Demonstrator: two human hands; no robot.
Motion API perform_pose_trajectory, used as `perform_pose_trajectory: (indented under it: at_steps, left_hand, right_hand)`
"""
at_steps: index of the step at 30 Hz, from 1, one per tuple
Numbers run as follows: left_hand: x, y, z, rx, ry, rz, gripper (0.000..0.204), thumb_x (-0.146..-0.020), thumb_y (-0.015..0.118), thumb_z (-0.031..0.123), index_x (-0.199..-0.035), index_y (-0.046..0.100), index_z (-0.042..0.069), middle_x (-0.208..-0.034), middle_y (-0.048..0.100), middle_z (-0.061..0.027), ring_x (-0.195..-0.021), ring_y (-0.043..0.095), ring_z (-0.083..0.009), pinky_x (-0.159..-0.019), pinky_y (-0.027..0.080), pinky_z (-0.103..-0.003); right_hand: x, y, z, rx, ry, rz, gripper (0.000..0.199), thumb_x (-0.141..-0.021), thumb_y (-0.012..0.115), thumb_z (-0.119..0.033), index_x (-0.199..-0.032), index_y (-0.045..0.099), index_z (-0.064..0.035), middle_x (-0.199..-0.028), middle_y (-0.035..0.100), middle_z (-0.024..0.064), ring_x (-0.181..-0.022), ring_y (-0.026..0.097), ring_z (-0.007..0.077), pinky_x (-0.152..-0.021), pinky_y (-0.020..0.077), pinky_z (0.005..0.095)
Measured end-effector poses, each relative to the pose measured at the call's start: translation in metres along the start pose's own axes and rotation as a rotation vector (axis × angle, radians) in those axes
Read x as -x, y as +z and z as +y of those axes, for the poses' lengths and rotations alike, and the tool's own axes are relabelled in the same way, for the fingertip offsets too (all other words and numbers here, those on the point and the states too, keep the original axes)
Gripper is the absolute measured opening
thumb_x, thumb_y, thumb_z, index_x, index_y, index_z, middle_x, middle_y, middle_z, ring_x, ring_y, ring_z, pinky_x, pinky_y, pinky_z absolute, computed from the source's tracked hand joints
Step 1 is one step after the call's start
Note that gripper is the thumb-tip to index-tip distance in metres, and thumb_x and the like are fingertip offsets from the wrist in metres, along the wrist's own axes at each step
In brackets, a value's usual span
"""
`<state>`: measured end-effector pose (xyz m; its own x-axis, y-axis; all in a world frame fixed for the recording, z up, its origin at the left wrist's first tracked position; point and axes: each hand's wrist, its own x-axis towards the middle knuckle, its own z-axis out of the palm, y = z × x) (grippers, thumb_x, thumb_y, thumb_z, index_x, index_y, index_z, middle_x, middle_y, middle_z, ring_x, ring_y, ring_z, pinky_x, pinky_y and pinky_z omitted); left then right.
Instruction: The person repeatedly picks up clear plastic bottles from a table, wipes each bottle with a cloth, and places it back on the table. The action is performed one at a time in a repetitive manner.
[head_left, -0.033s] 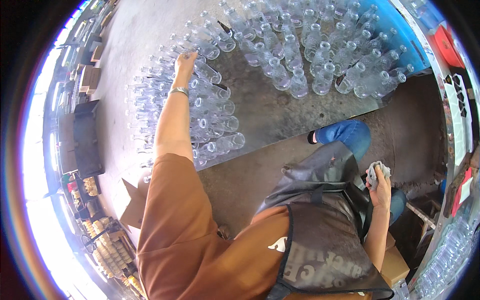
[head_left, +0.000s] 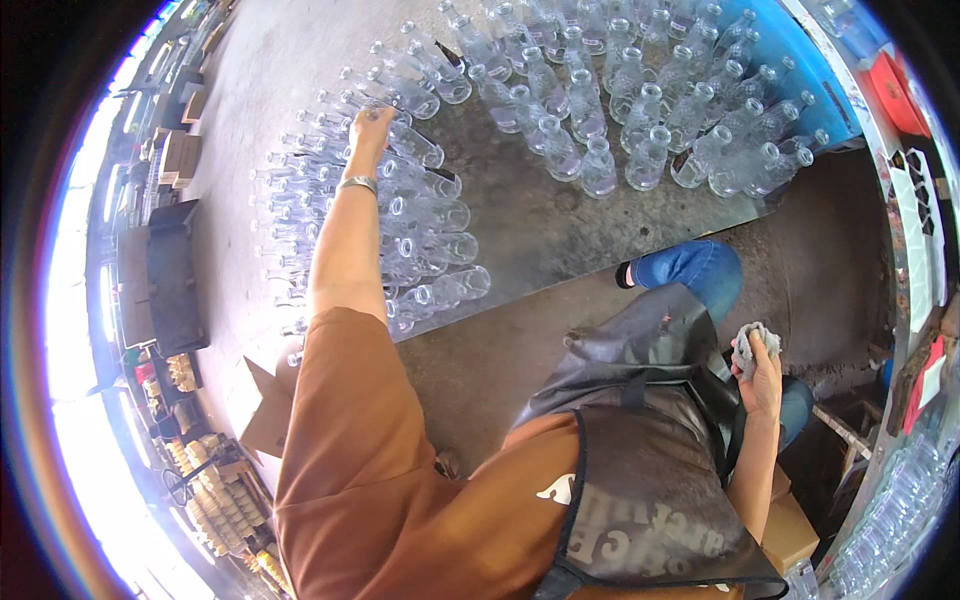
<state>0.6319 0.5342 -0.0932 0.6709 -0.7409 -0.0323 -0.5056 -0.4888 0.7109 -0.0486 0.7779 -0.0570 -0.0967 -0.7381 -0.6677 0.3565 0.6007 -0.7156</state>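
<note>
At eleven o'clock, left hand (head_left: 371, 126) touches glass bottles (head_left: 415, 147), I cannot tell its grip; at three, right hand (head_left: 763, 384) clasps grey cloth (head_left: 744, 349).

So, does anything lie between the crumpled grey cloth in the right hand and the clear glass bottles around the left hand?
Yes: in this view, the shiny dark apron lies between the cloth and the bottles. Whether the cloth is held above it is unclear.
</note>
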Motion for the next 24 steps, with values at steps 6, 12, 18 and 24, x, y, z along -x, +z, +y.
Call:
perform_pose_trajectory:
  at_steps: [6, 12, 18, 24]
  left_hand:
    - [0.004, 0.003, -0.02, 0.037, -0.052, -0.077, 0.041, -0.07, 0.075, 0.034, -0.098, 0.065, 0.007, -0.089, 0.065, -0.0059, -0.073, 0.061, -0.0146, -0.055, 0.052, -0.028]
    - [-0.004, 0.007, -0.035, 0.039, -0.134, -0.134, 0.035, -0.07, 0.075, 0.026, -0.098, 0.065, 0.007, -0.085, 0.064, -0.0053, -0.061, 0.058, -0.0132, -0.052, 0.05, -0.026]
    - [-0.002, -0.008, -0.011, -0.196, -0.209, -0.262, 0.043, -0.072, 0.075, 0.032, -0.105, 0.062, 0.008, -0.096, 0.063, -0.0061, -0.089, 0.059, -0.0205, -0.077, 0.049, -0.04]
    - [0.026, 0.025, 0.069, -0.238, 0.471, 0.171, 0.059, -0.07, 0.07, 0.04, -0.114, 0.057, 0.003, -0.111, 0.061, -0.0191, -0.101, 0.06, -0.0319, -0.088, 0.046, -0.038]
  right_hand:
    - [-0.005, 0.008, 0.007, 0.039, 0.016, -0.038, 0.014, -0.091, 0.056, -0.023, -0.094, 0.058, -0.0088, -0.078, 0.062, 0.0044, -0.058, 0.054, 0.0107, -0.047, 0.0401, 0.0238]
    - [-0.006, 0.006, 0.007, 0.04, 0.021, -0.032, 0.014, -0.088, 0.06, -0.022, -0.093, 0.06, -0.009, -0.079, 0.062, 0.0006, -0.063, 0.057, 0.0104, -0.046, 0.0431, 0.0256]
    - [-0.005, 0.004, 0.01, 0.046, 0.022, -0.023, 0.015, -0.088, 0.06, -0.023, -0.093, 0.061, -0.0094, -0.079, 0.062, 0.0003, -0.063, 0.057, 0.01, -0.046, 0.0428, 0.0252]
    - [-0.006, 0.008, 0.008, 0.04, 0.02, -0.035, 0.017, -0.088, 0.061, -0.024, -0.093, 0.06, -0.0086, -0.079, 0.061, 0.0005, -0.062, 0.056, 0.01, -0.047, 0.0422, 0.0248]
